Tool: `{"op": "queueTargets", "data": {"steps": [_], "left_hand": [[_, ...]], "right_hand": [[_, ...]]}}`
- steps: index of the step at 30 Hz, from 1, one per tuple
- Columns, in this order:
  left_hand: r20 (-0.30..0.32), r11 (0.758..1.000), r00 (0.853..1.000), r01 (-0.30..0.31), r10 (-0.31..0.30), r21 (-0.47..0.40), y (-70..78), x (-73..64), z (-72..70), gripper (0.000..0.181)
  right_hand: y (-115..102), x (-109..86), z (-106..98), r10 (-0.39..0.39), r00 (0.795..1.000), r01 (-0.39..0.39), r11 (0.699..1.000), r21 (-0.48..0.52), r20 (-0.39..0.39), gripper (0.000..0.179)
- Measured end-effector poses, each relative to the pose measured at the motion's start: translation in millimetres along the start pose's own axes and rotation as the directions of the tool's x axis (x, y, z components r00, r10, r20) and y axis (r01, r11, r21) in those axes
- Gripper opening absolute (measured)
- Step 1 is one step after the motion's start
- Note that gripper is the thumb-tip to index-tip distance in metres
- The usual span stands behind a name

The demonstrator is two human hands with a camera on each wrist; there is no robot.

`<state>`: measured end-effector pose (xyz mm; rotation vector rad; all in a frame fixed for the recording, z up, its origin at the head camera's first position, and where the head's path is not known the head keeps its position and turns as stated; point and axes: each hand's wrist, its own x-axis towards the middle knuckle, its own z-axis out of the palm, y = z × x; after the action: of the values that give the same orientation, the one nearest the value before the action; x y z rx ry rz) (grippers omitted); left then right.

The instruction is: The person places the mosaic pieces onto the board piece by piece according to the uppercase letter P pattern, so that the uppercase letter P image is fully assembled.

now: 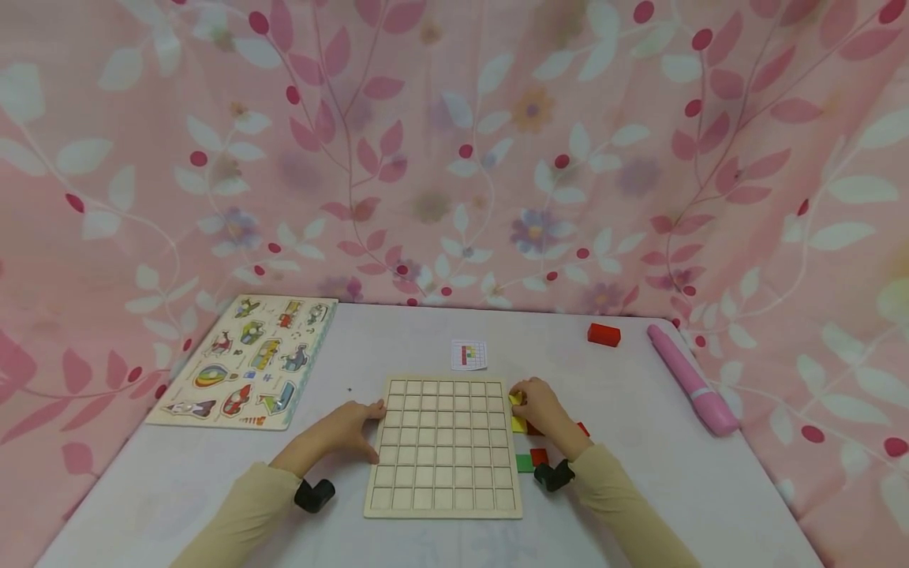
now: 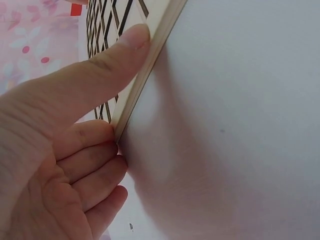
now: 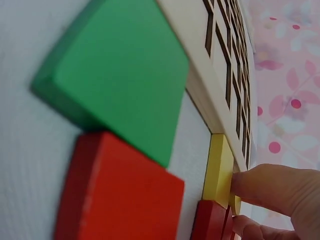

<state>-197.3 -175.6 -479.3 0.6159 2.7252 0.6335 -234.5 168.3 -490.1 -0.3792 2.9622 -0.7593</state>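
A pale wooden grid board (image 1: 443, 513) with square recesses lies flat before me. Along its left edge rests my left hand (image 1: 346, 427); in the left wrist view the thumb (image 2: 112, 62) lies on the rim and the other fingers touch the side. Beyond the right edge, my right hand (image 1: 543, 406) pinches a yellow block (image 1: 516, 399) between thumb and fingers, partly hidden by them. Another yellow block (image 3: 218, 167) sits close by against the board. Nearer me are a green block (image 3: 122, 75) and a red block (image 3: 130, 195), side by side.
A small card with a coloured grid (image 1: 469, 355) lies behind the board. At the back right are a red box-shaped block (image 1: 604, 335) and a pink tube-shaped thing (image 1: 692, 380). A picture puzzle board (image 1: 245, 363) lies at left. Patterned pink cloth (image 1: 454, 158) hangs behind.
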Motion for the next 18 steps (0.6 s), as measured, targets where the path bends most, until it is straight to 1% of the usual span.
{"op": "queueTargets", "data": {"steps": [8,12,15,18], "left_hand": [[-0.006,1.0,1.0,-0.022,0.022,0.0,-0.5,1.9,-2.7,0.079],[-0.001,1.0,1.0,-0.018,0.018,-0.007,-0.8,1.2,-1.6,0.081],[-0.001,1.0,1.0,-0.009,0.009,-0.007,-1.3,0.6,-0.4,0.081],[-0.008,1.0,1.0,-0.012,0.012,-0.005,-2.1,0.5,0.4,0.081]], "right_hand": [[3.7,5.0,-3.1,-0.041,0.999,0.041,0.999,0.017,0.003,0.02],[6.1,4.0,-4.2,-0.067,0.998,0.067,0.997,0.029,0.004,0.024],[7.2,2.9,-5.7,-0.07,0.998,0.069,0.997,0.039,0.002,0.027],[6.4,3.0,-7.9,-0.054,0.999,0.054,0.997,0.049,0.0,0.028]]}}
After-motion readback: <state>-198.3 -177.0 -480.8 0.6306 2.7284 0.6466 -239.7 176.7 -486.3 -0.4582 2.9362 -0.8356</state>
